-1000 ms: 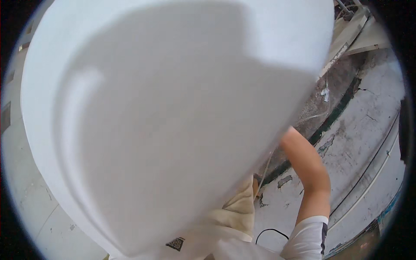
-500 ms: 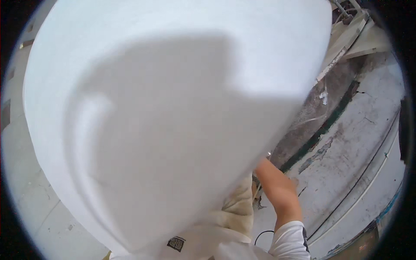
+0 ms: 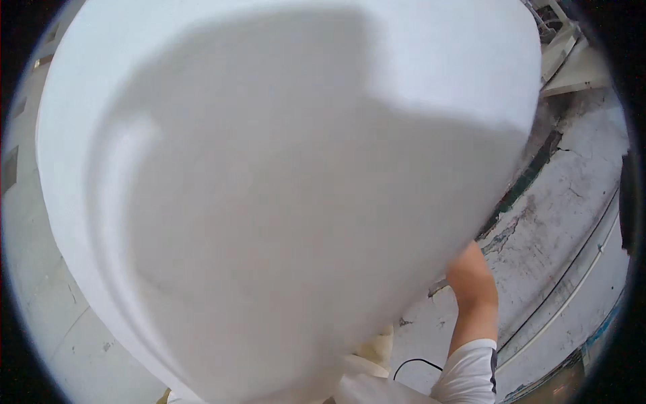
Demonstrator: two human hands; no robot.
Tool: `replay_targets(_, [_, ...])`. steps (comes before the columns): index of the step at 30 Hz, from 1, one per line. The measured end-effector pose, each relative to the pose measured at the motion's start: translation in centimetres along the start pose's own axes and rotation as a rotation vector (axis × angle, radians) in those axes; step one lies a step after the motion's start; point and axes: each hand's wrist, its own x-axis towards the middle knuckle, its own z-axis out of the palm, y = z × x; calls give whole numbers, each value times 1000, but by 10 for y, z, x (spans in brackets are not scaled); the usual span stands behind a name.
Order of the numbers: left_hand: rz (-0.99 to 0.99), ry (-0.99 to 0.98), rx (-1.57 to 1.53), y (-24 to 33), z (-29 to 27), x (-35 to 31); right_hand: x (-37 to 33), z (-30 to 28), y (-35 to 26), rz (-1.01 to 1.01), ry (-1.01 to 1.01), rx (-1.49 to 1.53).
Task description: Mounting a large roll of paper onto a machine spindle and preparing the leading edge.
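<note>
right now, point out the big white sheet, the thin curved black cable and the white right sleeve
Large white sheet (image 3: 289,202), head view: shaded middle.
Thin curved black cable (image 3: 416,359), head view: top of its arc.
White right sleeve (image 3: 468,372), head view: middle.

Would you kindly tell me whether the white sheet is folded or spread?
The white sheet is spread: its broad face fills most of the view. Whether its hidden side has folds, I cannot tell.

Both hands hidden, white sheet (image 3: 303,202) cropped at top
</note>
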Motion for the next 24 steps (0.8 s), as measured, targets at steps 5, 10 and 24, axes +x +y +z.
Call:
replay_targets(5, [3,6,11,-2,-7,1,7,6,16,-185,-72,-101])
replay_targets(10, [2,19,28,-6,-17,1,15,6,7,-272,-134,-294])
replay_targets(24, [7,2,63,-2,-15,-1,-2,44,-20,690,-110,404])
